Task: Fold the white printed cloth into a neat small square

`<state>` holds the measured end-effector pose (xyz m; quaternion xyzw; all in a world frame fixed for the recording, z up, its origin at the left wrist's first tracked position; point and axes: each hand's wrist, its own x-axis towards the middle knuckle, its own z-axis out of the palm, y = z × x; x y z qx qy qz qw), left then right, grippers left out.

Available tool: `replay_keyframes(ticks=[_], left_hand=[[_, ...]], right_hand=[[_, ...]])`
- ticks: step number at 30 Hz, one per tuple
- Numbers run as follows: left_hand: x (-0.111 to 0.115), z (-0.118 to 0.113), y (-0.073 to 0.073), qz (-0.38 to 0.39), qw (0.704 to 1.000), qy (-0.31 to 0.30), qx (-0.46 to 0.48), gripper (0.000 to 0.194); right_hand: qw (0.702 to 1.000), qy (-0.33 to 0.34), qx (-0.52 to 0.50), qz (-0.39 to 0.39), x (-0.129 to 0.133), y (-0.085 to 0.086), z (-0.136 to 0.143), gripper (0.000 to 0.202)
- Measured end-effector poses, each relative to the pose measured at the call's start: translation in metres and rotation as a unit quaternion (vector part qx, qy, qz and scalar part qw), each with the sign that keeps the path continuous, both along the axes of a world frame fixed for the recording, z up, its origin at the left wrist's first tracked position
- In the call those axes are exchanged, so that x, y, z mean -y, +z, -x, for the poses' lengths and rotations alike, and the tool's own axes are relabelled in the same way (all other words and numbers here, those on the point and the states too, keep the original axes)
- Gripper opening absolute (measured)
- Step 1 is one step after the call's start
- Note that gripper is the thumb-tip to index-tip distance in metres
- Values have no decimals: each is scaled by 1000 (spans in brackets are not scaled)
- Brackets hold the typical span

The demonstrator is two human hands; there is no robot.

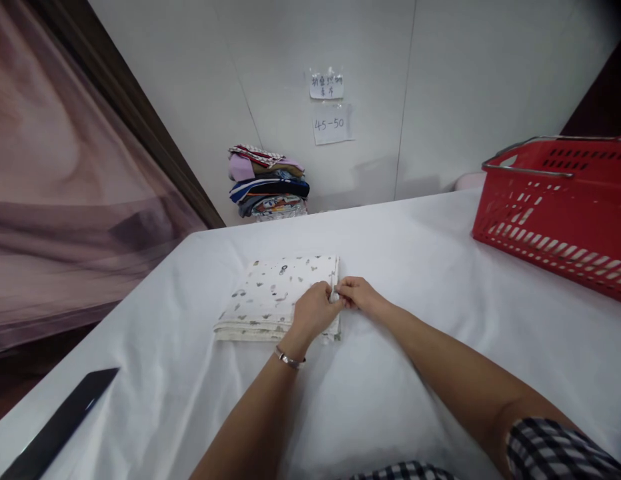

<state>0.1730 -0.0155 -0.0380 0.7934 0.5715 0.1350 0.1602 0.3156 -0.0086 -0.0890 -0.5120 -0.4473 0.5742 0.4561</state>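
A folded white cloth with small grey and dark prints lies flat in several layers on the white-covered table. My left hand, with a bracelet at its wrist, rests over the cloth's right side, its fingers closed on the right edge. Just beside it, my right hand pinches the same edge from the right. The fingertips of both hands nearly meet there.
A red basket with metal handles stands at the table's right. A dark flat object lies at the left front on the table. Behind the far edge are stacked folded fabrics; a curtain hangs at left.
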Motion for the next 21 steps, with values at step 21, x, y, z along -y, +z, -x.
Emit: replay_keyframes(ticks=[21], left_hand=[[-9,10,11,4,998,26,53,7]], right_hand=[[992,-37,116,-17,7,6,8,21]])
